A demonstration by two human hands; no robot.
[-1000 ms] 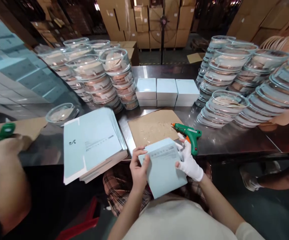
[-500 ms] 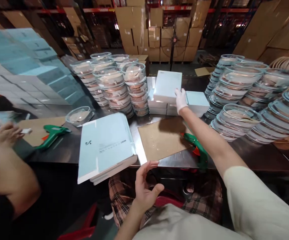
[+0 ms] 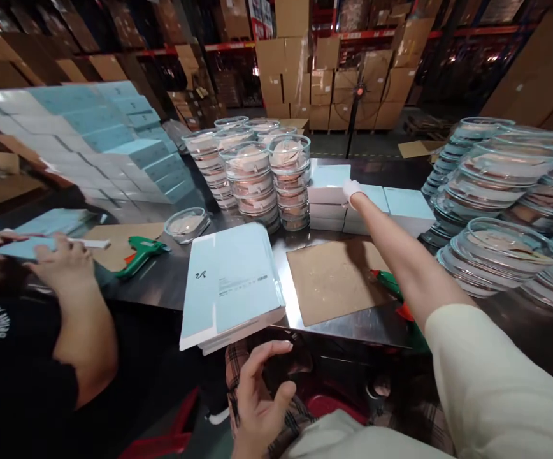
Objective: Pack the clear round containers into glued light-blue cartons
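Gloved right hand (image 3: 353, 190) stretched out, resting atop the stacked pale-blue box (image 3: 328, 176); grip unclear. Bare left hand (image 3: 257, 398) spread, holding nothing. Could nudge the neighbouring glass bowl stack (image 3: 290, 185) through a careless withdrawal.

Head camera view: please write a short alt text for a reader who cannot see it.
A gloved right hand rests on pale blue boxes on a steel table; the bare left hand hangs open, empty, near a stack of flat cartons.

Pale blue box (image 3: 329, 176), white-gloved right hand (image 3: 353, 190)
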